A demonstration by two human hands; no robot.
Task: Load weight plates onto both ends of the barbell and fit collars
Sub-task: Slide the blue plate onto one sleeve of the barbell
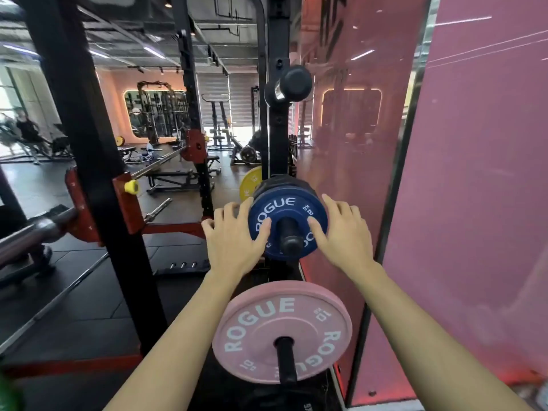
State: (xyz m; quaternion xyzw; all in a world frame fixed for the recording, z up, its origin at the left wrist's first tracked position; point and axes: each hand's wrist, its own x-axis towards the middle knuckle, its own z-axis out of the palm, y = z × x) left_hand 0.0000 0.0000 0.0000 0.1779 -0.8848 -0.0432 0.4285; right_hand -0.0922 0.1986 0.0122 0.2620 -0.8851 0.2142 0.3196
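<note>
A small blue Rogue plate (284,206) hangs on a black storage peg (289,237) of the rack upright, in front of a thicker black plate (292,183). My left hand (229,235) grips its left rim and my right hand (341,229) grips its right rim, thumbs on the face. Below it a pink Rogue 10 plate (281,318) sits on a lower peg. The barbell's sleeve (32,231) rests in the rack at the far left, bare at its visible part. No collar is in sight.
A black rack upright (98,161) with a red hook and yellow knob (132,186) stands left of my arms. A pink glass wall (459,188) closes the right side. An empty peg (295,83) juts out above. A yellow plate (250,180) shows behind; another bar (53,298) lies on the floor.
</note>
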